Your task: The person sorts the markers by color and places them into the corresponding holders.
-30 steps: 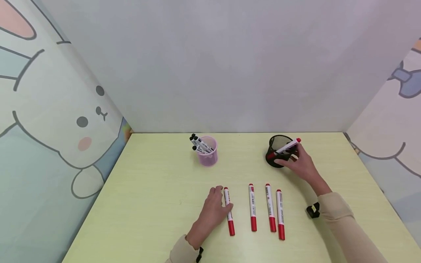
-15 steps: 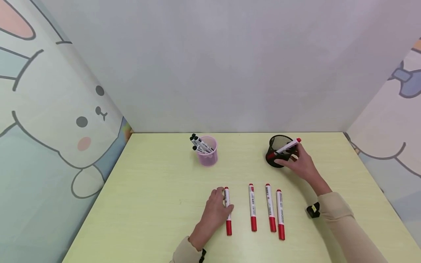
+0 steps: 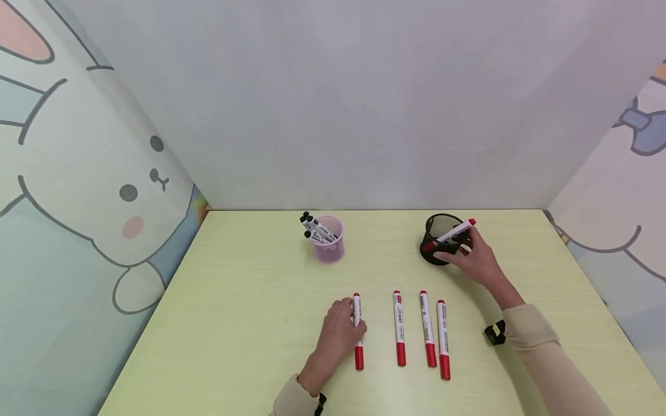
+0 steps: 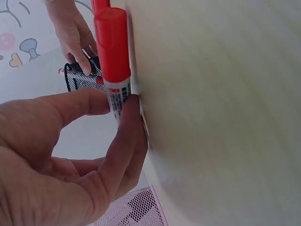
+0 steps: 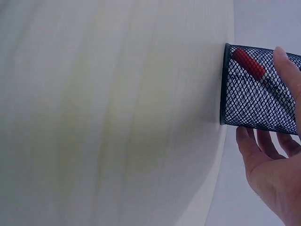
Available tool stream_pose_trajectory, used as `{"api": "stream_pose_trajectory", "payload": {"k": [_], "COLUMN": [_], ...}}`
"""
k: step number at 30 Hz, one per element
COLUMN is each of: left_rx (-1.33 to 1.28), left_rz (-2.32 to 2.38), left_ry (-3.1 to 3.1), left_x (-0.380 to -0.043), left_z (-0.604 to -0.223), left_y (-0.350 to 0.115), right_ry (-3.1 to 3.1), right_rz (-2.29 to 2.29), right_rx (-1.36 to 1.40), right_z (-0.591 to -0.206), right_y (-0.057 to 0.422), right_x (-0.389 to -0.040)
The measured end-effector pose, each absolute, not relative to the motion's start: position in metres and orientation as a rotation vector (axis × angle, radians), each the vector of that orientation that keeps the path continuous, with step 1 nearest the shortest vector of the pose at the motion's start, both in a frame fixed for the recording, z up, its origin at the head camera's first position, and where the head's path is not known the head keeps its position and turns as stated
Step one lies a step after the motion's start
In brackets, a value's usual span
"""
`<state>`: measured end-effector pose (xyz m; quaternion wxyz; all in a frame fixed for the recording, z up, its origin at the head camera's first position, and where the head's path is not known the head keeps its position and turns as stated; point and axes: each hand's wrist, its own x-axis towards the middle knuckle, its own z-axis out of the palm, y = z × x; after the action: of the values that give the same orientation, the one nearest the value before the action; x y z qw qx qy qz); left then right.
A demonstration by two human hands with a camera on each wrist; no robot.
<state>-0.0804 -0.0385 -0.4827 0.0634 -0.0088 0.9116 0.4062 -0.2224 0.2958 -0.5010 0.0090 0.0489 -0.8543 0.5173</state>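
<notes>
The grip of the left hand (image 3: 338, 330) pinches a red marker (image 3: 357, 311) at its white barrel, thumb on one side and fingertips on the other, with the long red end pointing to six o'clock; held mid-barrel like that, it should balance easily. From above, the hand covers the contact, so whether the marker is clear of the counter (image 3: 250, 300) I can't say. At three o'clock from that hand lie three loose markers (image 3: 399, 328), all turned the same way as the held one, side by side and within easy reach. Out at two o'clock, the right hand (image 3: 477, 263) is wrapped round a black mesh cup (image 5: 254, 103), thumb on one side, fingers on the other, presumably to steady it; the cup stands upright with one slanted marker (image 3: 454, 231) inside, its small red end toward two o'clock. At twelve o'clock stands a purple cup (image 3: 330, 253), its black-ended markers (image 3: 319, 228) leaning to ten, apparently keeping the colours apart.
</notes>
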Motion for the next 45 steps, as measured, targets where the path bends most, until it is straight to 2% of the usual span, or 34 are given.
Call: {"api": "stream_pose_trajectory", "payload": {"k": [16, 36, 45], "left_rx": [0.040, -0.052, -0.014], "left_rz": [1.456, 1.518, 1.588], "left_ry": [2.736, 2.727, 2.725], "left_x": [-0.088, -0.102, -0.110], "left_z": [-0.479, -0.467, -0.458], "left_y": [-0.038, -0.025, -0.015], "right_ry": [-2.692, -2.707, -2.700], "right_rz": [1.600, 1.587, 1.586], "right_rx": [0.151, 0.150, 0.151], "right_z": [-0.501, -0.502, -0.500], "right_y": [0.296, 0.298, 0.297], "right_x": [-0.223, -0.222, -0.221]}}
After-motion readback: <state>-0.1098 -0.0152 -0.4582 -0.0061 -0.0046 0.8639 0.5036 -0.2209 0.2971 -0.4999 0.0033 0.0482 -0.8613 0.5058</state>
